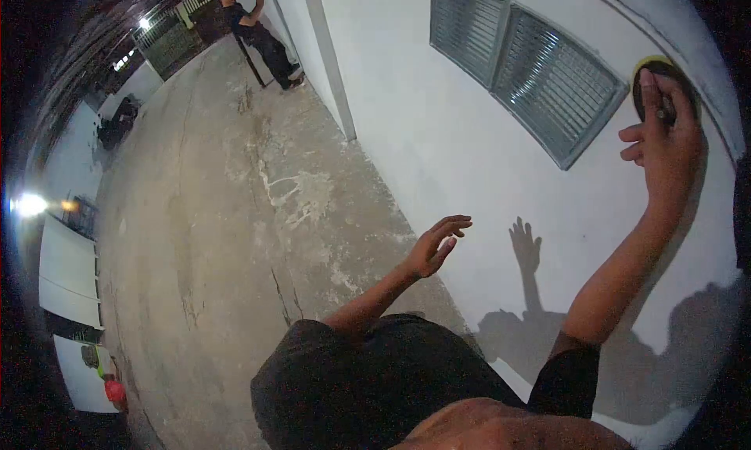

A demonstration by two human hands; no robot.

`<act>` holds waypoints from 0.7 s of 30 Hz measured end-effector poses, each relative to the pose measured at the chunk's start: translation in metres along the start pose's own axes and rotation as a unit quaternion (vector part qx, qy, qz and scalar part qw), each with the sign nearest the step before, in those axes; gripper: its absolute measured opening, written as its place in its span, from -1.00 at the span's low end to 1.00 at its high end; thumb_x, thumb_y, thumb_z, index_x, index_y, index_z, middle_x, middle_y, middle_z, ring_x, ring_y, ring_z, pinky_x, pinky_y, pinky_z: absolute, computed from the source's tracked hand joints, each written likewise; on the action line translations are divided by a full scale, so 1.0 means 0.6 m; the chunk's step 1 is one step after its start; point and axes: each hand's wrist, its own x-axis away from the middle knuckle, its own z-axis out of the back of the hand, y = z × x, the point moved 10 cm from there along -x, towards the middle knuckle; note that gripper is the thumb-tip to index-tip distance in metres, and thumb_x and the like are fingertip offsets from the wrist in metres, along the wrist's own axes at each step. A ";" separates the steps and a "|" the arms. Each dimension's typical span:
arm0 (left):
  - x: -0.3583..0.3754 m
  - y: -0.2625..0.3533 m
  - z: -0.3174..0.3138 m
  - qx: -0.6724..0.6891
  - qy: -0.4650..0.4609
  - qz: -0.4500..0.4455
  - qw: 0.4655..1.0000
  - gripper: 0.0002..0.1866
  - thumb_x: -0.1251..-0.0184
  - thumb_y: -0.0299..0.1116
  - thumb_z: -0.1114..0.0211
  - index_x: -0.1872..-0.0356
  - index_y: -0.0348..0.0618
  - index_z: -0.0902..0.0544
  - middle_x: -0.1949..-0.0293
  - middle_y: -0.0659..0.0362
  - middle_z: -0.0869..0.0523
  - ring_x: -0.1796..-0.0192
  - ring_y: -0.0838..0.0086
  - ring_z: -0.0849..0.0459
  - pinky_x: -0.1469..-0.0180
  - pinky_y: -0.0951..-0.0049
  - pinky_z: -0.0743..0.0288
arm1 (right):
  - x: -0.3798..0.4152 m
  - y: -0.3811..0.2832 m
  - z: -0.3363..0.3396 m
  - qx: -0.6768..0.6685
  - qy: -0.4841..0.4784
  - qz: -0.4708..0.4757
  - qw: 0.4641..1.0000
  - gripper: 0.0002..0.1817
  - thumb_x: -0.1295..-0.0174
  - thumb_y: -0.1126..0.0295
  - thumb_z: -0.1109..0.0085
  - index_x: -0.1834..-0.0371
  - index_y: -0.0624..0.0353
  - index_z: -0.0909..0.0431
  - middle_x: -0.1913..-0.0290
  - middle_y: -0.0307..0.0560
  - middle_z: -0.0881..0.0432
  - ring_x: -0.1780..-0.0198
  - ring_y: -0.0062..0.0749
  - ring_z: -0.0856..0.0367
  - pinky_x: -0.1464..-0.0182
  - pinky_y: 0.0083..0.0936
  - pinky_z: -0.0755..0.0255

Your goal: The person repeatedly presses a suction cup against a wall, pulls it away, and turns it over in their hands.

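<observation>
High on the white wall (pixel 422 121), my right hand (pixel 671 129) grips a round black pad with a yellow edge (pixel 646 63). A small bolt-like stub shows at the pad's middle, between my fingers. The pad's face is turned to the wall and hidden. Just left of that hand is a louvred glass window (pixel 559 78) in a grey metal frame. My left hand (pixel 430 249) is held out in the air near the wall, fingers apart and holding nothing. Its shadow (pixel 526 246) falls on the wall to its right.
A person in dark clothes (pixel 262 39) stands farther along the wall, one arm raised to it. The concrete floor (pixel 188 239) has cracks and pale stains. Whitish panels (pixel 69 270) and a red object (pixel 115 391) are at the left. A bright lamp (pixel 31 205) shines there.
</observation>
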 end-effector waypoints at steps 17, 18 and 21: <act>0.052 -0.033 0.051 -0.048 0.047 0.072 0.995 -0.52 -0.60 -0.09 0.11 -0.25 -0.25 -0.49 -0.30 -0.14 -0.46 -0.21 0.11 -0.57 -0.17 0.16 -0.50 | 0.042 0.059 -0.063 -0.207 0.029 0.003 0.978 -0.57 -0.43 -0.03 -0.06 -0.01 0.14 -0.49 0.48 -0.14 -0.64 0.69 -0.50 -0.61 0.80 -0.66 -0.21; 0.050 -0.032 0.056 -0.054 0.054 0.074 0.994 -0.52 -0.60 -0.09 0.11 -0.25 -0.25 -0.49 -0.30 -0.14 -0.46 -0.21 0.11 -0.57 -0.17 0.16 -0.50 | 0.048 0.064 -0.074 -0.214 0.024 0.005 0.976 -0.57 -0.43 -0.03 -0.06 -0.01 0.14 -0.49 0.48 -0.14 -0.64 0.69 -0.50 -0.61 0.80 -0.66 -0.21; 0.059 -0.042 0.061 -0.037 0.054 0.079 0.995 -0.51 -0.60 -0.10 0.10 -0.28 -0.25 -0.46 -0.30 -0.12 -0.46 -0.21 0.12 -0.56 -0.19 0.16 -0.49 | 0.080 0.097 -0.099 -0.217 0.043 -0.002 0.975 -0.64 -0.46 0.10 -0.06 0.01 0.21 -0.47 0.38 -0.12 -0.62 0.69 -0.52 -0.58 0.81 -0.65 -0.21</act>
